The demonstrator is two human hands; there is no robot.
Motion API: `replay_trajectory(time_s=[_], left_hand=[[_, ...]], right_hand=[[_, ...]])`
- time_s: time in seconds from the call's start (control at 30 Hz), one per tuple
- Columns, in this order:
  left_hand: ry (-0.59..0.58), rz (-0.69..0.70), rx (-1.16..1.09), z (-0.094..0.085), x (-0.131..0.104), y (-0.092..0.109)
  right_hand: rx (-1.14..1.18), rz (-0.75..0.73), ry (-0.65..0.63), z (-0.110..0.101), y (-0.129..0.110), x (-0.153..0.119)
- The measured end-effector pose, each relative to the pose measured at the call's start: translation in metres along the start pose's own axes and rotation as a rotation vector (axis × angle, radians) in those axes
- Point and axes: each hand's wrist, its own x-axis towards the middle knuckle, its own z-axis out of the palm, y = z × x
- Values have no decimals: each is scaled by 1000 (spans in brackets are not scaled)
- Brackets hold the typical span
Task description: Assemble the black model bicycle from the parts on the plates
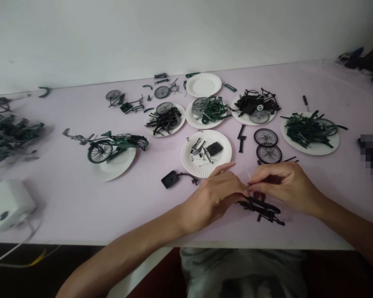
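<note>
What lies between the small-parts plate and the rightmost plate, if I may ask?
The head view shows a stepped black piece and two dark-rimmed wheels.

Smooth, low-sheen tabletop [161,215], fluted plate [203,85] near far edge matt paper, bicycle assembly [263,210] toward near edge matt, plastic-looking, housing [14,203] left smooth plastic, shirt [242,265] below near edge matt cloth.
</note>
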Motion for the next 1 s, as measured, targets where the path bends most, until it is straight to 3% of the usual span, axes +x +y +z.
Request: replay_trajectory(time_s=[0.33, 0.6, 1.0], left_hand=[[85, -256, -407, 1, 5, 1], [88, -255, -373, 3, 2, 1], [125, -171, -297, 3, 3, 5]], right_hand=[[49, 4, 24, 0, -2, 0], [58, -50, 37, 2, -5, -1], [92, 27, 94, 3, -1, -2]])
